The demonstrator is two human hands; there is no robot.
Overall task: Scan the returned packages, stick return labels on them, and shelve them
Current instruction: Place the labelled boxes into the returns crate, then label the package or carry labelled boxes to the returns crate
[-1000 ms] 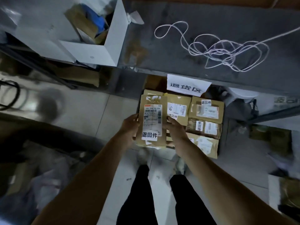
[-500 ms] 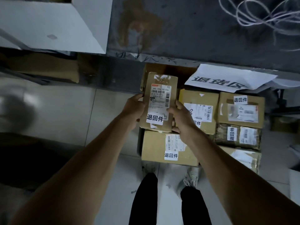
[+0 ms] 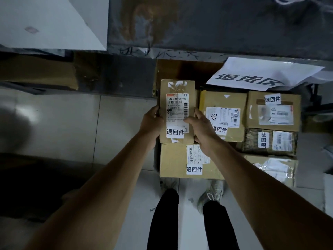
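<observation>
A narrow brown cardboard package (image 3: 177, 89) with a shipping label and a white return sticker (image 3: 175, 132) is held between both hands. My left hand (image 3: 151, 123) grips its left edge. My right hand (image 3: 201, 129) grips its right edge, thumb across the label. It hovers over the low shelf, just behind a larger labelled box (image 3: 173, 161). To the right lie several more stickered packages, among them a tan box (image 3: 223, 101), another box (image 3: 273, 110) and a dark wrapped parcel (image 3: 252, 141).
A white paper sign (image 3: 261, 73) hangs from the edge of the grey shelf top (image 3: 216, 24) above the packages. A white box (image 3: 45, 24) stands on that top at the left. Tiled floor (image 3: 72, 123) lies to the left; my legs and shoes are below.
The view has closed in on the shelf. The held package has moved forward and lower, to the back-left spot behind the larger box. Both hands keep their grip.
</observation>
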